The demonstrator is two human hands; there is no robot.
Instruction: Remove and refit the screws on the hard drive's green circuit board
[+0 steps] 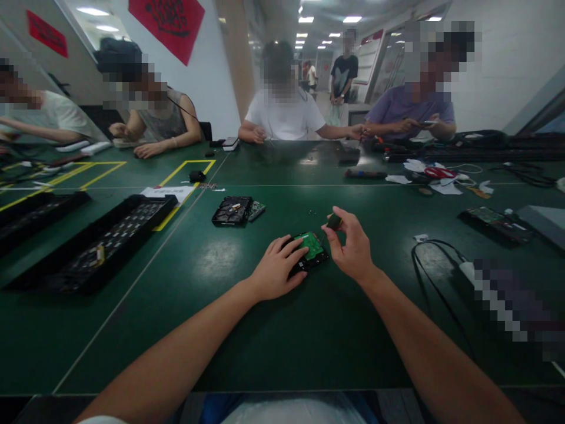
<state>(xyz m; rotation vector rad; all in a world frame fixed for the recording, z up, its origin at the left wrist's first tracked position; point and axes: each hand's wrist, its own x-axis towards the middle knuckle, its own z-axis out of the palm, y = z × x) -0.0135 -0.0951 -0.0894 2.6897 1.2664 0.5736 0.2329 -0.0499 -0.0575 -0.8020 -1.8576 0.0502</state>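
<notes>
Green desk [247, 341], well in from its near edge: the left hand [279, 269] splays over a drive [314, 246]; the right hand [352, 246] pinches a screwdriver [334, 221], likely best kept upright.

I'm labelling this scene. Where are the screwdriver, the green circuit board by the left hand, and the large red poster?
Screwdriver [334, 221]: head view, dark handle.
Green circuit board [313, 244]: head view, uncovered face.
Large red poster [172, 22]: head view, middle.
</notes>
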